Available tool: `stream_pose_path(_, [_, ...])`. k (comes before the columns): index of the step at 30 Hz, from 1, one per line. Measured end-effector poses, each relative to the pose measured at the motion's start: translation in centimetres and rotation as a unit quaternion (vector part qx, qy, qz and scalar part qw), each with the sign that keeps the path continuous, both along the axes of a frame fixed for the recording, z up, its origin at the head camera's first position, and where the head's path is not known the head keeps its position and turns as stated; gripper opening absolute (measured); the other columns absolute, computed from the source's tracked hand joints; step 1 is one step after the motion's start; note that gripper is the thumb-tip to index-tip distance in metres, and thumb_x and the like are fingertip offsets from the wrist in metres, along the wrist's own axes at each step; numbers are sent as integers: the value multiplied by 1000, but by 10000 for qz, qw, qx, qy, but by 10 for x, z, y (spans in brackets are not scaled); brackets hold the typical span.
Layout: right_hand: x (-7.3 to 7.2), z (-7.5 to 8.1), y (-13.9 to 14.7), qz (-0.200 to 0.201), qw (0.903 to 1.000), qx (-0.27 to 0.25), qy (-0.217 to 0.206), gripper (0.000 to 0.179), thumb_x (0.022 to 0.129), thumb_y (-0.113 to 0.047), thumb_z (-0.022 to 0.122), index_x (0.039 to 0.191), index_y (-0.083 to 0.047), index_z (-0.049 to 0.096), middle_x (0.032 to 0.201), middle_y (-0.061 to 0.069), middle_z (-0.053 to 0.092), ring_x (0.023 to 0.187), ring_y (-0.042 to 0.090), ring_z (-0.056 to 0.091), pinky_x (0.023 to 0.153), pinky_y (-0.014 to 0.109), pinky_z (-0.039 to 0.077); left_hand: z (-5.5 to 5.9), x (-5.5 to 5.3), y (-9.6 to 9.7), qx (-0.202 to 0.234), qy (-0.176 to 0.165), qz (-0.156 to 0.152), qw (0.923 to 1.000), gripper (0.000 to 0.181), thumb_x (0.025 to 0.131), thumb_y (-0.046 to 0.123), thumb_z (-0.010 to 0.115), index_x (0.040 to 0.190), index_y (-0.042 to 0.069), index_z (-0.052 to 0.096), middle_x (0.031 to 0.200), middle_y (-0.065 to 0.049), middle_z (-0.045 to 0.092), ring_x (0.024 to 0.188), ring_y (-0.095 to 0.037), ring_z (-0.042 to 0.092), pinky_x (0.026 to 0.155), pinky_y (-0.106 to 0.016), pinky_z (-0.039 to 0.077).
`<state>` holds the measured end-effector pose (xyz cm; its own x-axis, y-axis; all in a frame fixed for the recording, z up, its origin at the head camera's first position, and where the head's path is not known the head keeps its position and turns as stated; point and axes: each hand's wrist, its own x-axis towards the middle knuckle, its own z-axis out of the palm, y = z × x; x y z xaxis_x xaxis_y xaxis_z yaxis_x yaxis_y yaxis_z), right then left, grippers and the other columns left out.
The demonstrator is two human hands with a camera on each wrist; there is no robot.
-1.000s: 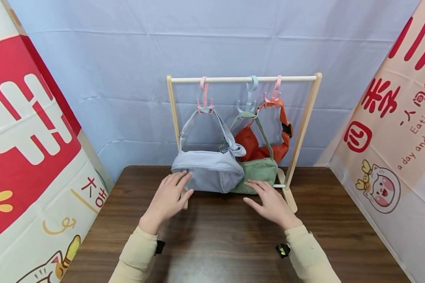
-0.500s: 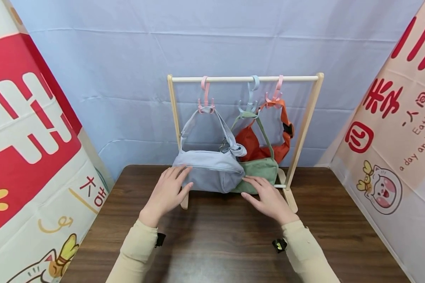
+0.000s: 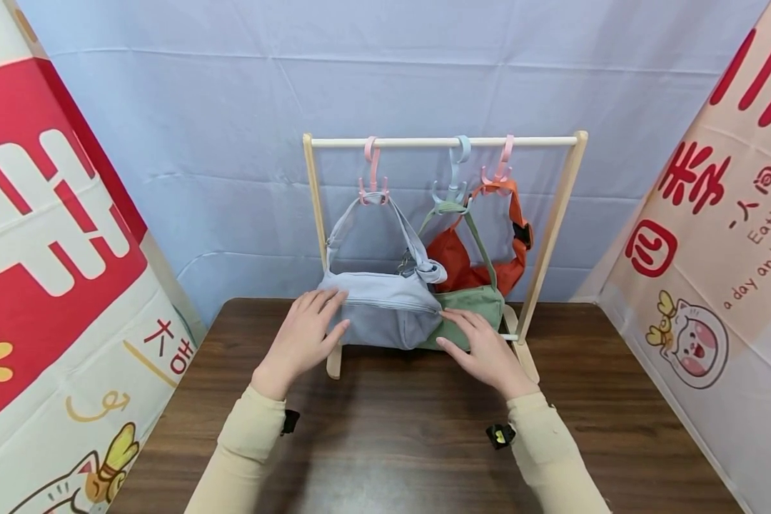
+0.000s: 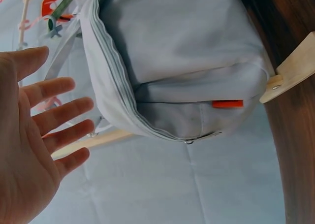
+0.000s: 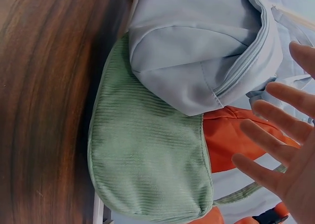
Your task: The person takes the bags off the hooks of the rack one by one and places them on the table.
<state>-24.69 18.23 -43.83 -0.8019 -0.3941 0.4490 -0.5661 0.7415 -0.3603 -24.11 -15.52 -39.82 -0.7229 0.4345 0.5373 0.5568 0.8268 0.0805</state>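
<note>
A pale blue-grey bag [image 3: 385, 321] with a zip along its front hangs by its strap from a pink hook [image 3: 373, 171]. My left hand [image 3: 303, 334] is by the bag's left end, fingers spread and nearly straight. At the other end is my right hand [image 3: 482, 348], fingers extended, in front of a green corduroy bag [image 5: 152, 145]. Both wrist views show the palms facing the blue-grey bag with a gap, holding nothing. Behind hangs an orange bag [image 3: 450, 260], partly hidden by the other two.
A wooden rack [image 3: 555, 235] with a white rail [image 3: 417, 143] stands on the dark wooden table [image 3: 385, 442]. Another pink hook [image 3: 504, 160] and a light blue hook [image 3: 452, 171] hang from the rail. Printed cloths flank the table; a plain blue cloth [image 3: 231, 143] is behind.
Both hands have edged forward, closer to the blue-grey bag's ends. The right hand has also shifted slightly left. The bags and rack look unmoved.
</note>
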Motion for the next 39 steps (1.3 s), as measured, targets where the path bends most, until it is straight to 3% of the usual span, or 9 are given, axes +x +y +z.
stream_pose_path(9, [-3,2,-5,25,9997,-206,138,51,91,-42,61,133,-15,55,135,3,53,125,24,48,100,47,42,9,-8,1,-143,-7,13,9999,49,95,37,53,138,11,50,136,-13,53,125,-30,47,108,-50,32])
stream_pose_path(23, [-8,14,-13,58,9987,-446,233,49,90,-38,63,132,-14,56,133,5,54,123,23,49,97,47,45,27,-15,2,-540,-372,4,9978,51,97,40,48,140,13,46,141,-14,48,130,-33,42,112,-51,27])
stream_pose_path(39, [-18,23,-18,56,9992,-371,112,52,91,-43,60,134,-16,53,135,2,52,125,22,48,101,47,43,45,-28,6,-818,-494,-42,9954,52,98,42,45,142,14,45,143,-11,46,132,-31,40,112,-52,26])
